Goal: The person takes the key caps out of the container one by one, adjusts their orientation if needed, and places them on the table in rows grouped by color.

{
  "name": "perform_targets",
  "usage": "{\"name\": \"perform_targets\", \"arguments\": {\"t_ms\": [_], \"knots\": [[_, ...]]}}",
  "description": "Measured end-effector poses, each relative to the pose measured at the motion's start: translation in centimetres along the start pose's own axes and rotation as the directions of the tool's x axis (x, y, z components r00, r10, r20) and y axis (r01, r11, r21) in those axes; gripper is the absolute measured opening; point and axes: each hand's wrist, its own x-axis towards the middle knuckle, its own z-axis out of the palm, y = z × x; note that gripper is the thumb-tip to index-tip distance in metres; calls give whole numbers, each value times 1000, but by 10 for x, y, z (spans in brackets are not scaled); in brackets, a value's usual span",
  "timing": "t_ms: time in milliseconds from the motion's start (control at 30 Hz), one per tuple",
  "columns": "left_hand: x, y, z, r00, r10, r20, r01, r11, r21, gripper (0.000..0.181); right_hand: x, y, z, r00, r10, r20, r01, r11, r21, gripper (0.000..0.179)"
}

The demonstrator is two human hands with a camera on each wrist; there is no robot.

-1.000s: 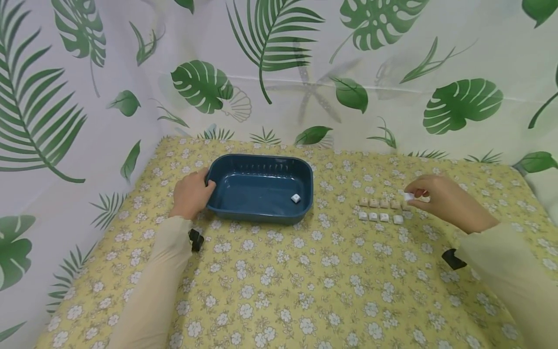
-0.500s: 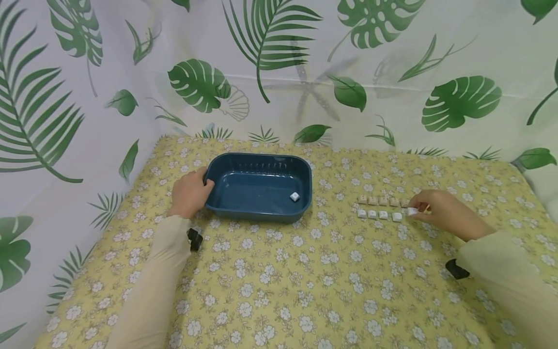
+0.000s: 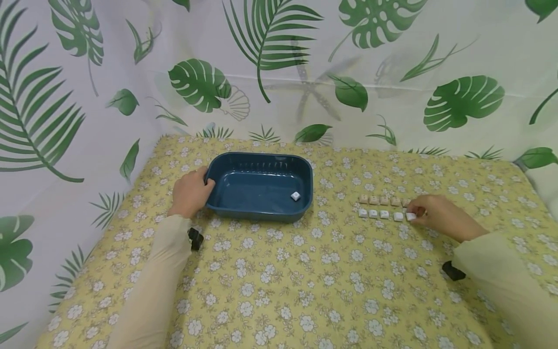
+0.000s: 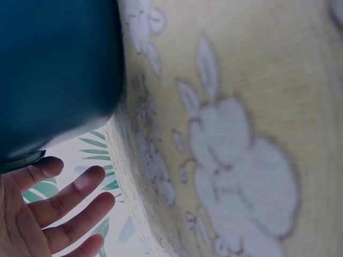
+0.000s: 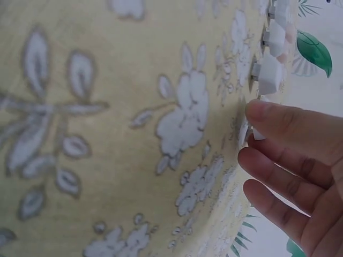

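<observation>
My left hand point(image 3: 189, 194) grips the left rim of a dark blue plastic basin point(image 3: 257, 216), thumb over the edge. In the left wrist view, its other fingers spread outside the wall. One white keycap point(image 3: 295, 196) lies inside the basin near its right end. On the right, my right hand point(image 3: 442, 217) pinches a white keycap point(image 3: 410, 216) down at the cloth, at the right end of a row of white keycaps point(image 3: 384, 214). Behind runs a row of beige keycaps point(image 3: 384, 199), its right end partly covered by the hand. Stems show under the white keycaps in the right wrist view.
A yellow flowered cloth point(image 3: 283, 276) covers the table. White curtains with green leaves point(image 3: 305, 72) close off the back and the left side. Black wrist cameras point(image 3: 453, 270) sit beneath both cuffs.
My right hand has brought the white keycap from over the beige row toward me and down to the end of the white row. The left hand still holds the basin.
</observation>
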Motion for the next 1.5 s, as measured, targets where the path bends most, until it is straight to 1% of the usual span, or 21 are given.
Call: {"name": "perform_targets", "arguments": {"t_ms": [233, 533, 767, 933, 1033, 1167, 1367, 1500], "knots": [[0, 0, 2, 1000, 3, -6, -3, 1000, 3, 47, 1, 2, 5, 1000, -5, 4, 5, 1000, -9, 21], [-1, -2, 7, 998, 20, -57, -21, 1000, -17, 45, 1, 1, 6, 1000, -6, 9, 6, 1000, -17, 22], [-2, -3, 8, 998, 16, -59, -17, 1000, -18, 45, 2, 2, 8, 1000, -8, 2, 8, 1000, -17, 22], [-3, -3, 6, 998, 16, -56, -17, 1000, -20, 46, 3, 3, 9, 1000, 3, 12, -3, 1000, -2, 24], [-3, -3, 6, 998, 17, -54, -19, 1000, -22, 46, 1, 3, 7, 1000, 16, 22, -16, 1000, 18, 29], [-3, -2, 7, 999, 19, -49, -20, 1000, -20, 46, -7, 2, -3, 1000, 13, 19, -13, 1000, 11, 37], [-3, -2, 7, 999, 16, -48, -17, 1000, -13, 46, -16, -6, -33, 999, -35, -37, 30, 993, -113, 36], [-2, -4, 7, 999, 16, -48, -17, 1000, -14, 47, -15, -19, -56, 996, -60, -66, 49, 985, -167, 34]]}}
